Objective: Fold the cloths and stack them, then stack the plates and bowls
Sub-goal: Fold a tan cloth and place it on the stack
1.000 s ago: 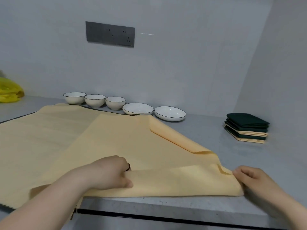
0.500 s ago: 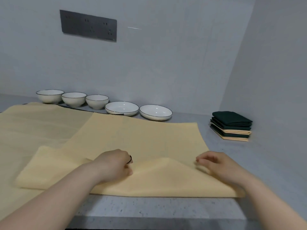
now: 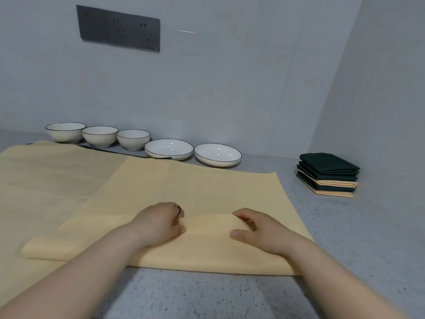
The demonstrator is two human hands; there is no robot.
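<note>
1. Pale yellow cloth [image 3: 195, 192], a matte woven sheet, lies spread across the middle of the frame on the grey speckled stone worktop [image 3: 345, 226]. Its near part is doubled back into a long flap along the lower edge.
2. Three white ceramic bowls [image 3: 100, 136] with thin dark rims stand in a row at the back left, close beside one another. To their right sit two shallow white plates [image 3: 169, 149] with the same rim. The plates' glossy insides show plain white glaze with small glints of light.
3. The left hand [image 3: 161, 224] rests low in the centre on the flap. Its fingers are curled down behind the flap's raised edge and its thumb lies on the near face, so it grips the fabric. A dark ring [image 3: 178, 209] shows on one finger.
4. The right hand [image 3: 259, 231] is just to the right, with a short hump of fabric between the two hands. Its fingers hook over the same raised edge and its thumb presses the front, pinching the flap.
5. A second yellow sheet [image 3: 46, 180] lies flat at the left, partly under the first. A dark scalloped hem [image 3: 128, 154] peeks out behind it, below the bowls.
6. At the right, by the side wall, a stack of folded cloths [image 3: 327, 174] sits well apart from the hands. It has dark green layers with yellow ones between them.
7. A dark grey socket panel [image 3: 118, 28] is mounted on the wall at the upper left.
</note>
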